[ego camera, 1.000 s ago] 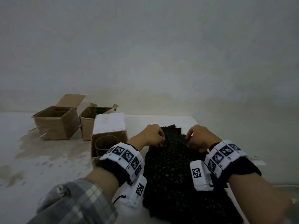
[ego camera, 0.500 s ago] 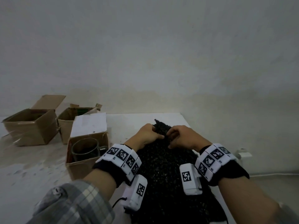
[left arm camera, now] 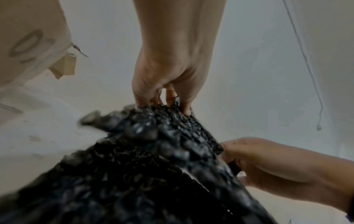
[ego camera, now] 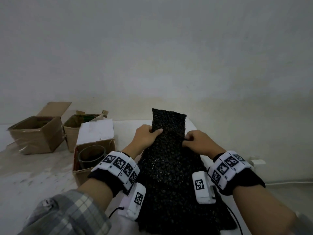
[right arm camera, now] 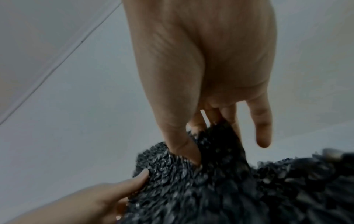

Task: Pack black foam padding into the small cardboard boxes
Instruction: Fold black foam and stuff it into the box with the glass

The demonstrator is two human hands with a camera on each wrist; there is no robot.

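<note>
A long sheet of black foam padding (ego camera: 169, 167) runs from the table's near edge up between my hands, its far end raised upright. My left hand (ego camera: 146, 137) grips its left edge, thumb on the front face. My right hand (ego camera: 197, 143) pinches the right edge. In the left wrist view my left hand (left arm camera: 168, 94) holds the padding (left arm camera: 149, 166) from above. In the right wrist view my right hand (right arm camera: 201, 128) has thumb and fingers dug into the padding (right arm camera: 239, 189). A small cardboard box (ego camera: 79, 172) with a glass jar (ego camera: 91, 156) inside stands just left of my left wrist.
Two more open cardboard boxes (ego camera: 36, 134) (ego camera: 72, 128) stand at the back left of the white table (ego camera: 33, 180). A white flap (ego camera: 96, 131) rises behind the near box. A wall socket with a white cable (ego camera: 257, 161) sits low on the right wall.
Both hands have lifted the far end of the padding off the table, so it now stands up above my fingers. The head view has swung to the right.
</note>
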